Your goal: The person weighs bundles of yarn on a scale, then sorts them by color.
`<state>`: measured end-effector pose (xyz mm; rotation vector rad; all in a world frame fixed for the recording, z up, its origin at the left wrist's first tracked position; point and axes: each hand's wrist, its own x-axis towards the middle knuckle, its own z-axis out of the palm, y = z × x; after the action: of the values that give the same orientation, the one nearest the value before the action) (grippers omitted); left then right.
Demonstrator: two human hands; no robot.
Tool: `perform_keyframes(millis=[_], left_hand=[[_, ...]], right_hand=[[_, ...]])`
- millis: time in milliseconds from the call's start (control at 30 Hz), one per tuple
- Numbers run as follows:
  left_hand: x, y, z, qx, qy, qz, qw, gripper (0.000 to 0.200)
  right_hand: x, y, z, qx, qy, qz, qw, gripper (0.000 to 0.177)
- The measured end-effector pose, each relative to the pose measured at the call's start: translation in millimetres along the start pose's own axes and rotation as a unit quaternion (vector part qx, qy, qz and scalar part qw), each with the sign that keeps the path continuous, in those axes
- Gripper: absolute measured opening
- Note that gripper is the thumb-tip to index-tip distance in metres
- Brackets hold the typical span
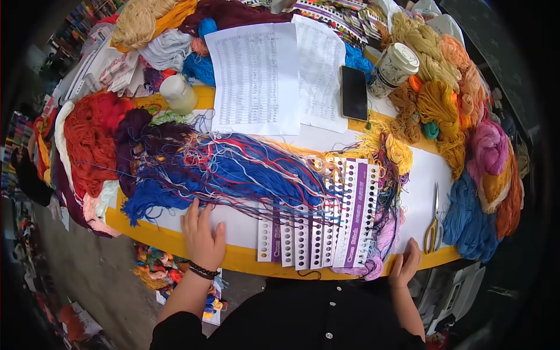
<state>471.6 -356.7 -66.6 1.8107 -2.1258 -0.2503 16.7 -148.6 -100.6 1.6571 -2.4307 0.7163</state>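
My left hand (203,238) lies at the table's near edge with its fingers apart, fingertips touching the lower fringe of the long threads. Those blue, red, white and dark embroidery threads (262,166) stretch sideways and hang from several punched thread cards (353,216) with purple printed strips. The cards overlap side by side in front of me. My right hand (406,263) rests on the near edge to the right, fingers loosely bent, with nothing visible in it. Beyond it are yellow-handled scissors (433,227), apart from the hand. Pink thread (386,239) lies between the cards and that hand.
Printed sheets (256,81), a phone (354,93) and a lidded paper cup (394,70) lie or stand farther back. A white-capped jar (178,94) stands left of the sheets. Red skeins (90,146) pile at the left, blue skeins (469,216) at the right.
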Motion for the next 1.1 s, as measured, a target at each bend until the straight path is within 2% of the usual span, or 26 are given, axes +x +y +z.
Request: perform_keyframes(millis=[1100], left_hand=[[-7.5, 2.9, 1.1, 0.017, 0.009, 0.007, 1.000, 0.050]], right_hand=[[-2.3, -0.7, -1.6, -0.024, 0.014, 0.001, 1.000, 0.040]])
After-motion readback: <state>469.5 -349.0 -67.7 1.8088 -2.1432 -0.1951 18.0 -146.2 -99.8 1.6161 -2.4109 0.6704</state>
